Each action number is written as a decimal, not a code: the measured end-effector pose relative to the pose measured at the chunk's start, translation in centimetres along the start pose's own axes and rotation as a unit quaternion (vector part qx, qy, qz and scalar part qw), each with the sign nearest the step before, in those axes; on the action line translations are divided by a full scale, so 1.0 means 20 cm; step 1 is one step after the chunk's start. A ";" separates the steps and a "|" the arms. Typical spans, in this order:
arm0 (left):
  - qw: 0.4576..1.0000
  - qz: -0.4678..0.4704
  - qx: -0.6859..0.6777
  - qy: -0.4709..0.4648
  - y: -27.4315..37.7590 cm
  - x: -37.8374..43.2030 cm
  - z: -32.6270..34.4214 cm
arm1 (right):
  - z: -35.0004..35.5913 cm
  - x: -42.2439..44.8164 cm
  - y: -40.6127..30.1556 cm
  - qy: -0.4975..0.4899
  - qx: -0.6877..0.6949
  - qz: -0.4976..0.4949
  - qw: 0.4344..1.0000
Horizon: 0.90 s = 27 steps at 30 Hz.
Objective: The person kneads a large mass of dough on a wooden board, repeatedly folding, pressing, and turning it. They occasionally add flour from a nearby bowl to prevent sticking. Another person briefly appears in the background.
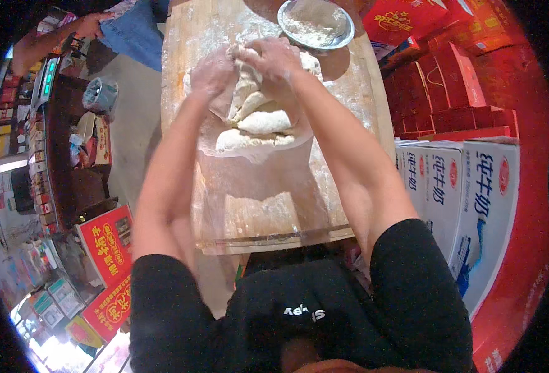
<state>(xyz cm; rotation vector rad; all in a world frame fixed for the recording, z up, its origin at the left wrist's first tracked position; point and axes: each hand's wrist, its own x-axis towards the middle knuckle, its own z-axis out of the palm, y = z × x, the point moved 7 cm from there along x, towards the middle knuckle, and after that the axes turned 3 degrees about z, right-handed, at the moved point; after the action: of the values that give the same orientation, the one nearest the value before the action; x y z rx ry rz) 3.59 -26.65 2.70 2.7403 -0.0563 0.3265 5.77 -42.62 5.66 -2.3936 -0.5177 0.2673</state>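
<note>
A large floured piece of dough (265, 122) lies in folds on a wooden board (265, 212) dusted with flour. At its far side, my left hand (214, 73) and my right hand (274, 57) come close together, their fingers gripping a raised fold of dough between them. Part of the dough's far edge is hidden behind the hands. Just beyond my right hand stands a metal bowl (316, 23) with white flour in it.
Milk cartons (479, 210) and red boxes (451, 84) are stacked close along the board's right side. On the left are a lined bin (100, 94), shelves of goods, red boxes (109, 245) and another person's arm (64, 35) near blue cloth.
</note>
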 end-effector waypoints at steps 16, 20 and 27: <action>0.993 0.019 0.088 0.076 0.72 -0.96 -0.37 | -0.26 -1.04 -0.22 0.195 -0.119 -0.185 0.956; 0.986 0.012 0.075 0.149 0.74 -1.33 -0.31 | 0.00 -1.31 -0.11 0.215 -0.114 -0.255 0.936; 0.982 0.035 0.087 0.161 0.62 -1.35 -0.15 | 0.10 -1.18 -0.04 0.258 -0.120 -0.247 0.927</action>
<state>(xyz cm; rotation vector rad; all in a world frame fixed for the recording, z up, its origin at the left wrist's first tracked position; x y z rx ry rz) -24.33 -37.23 3.60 2.8210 -0.0377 0.8264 -16.44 -51.09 6.05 -2.3289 -0.9035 -0.6644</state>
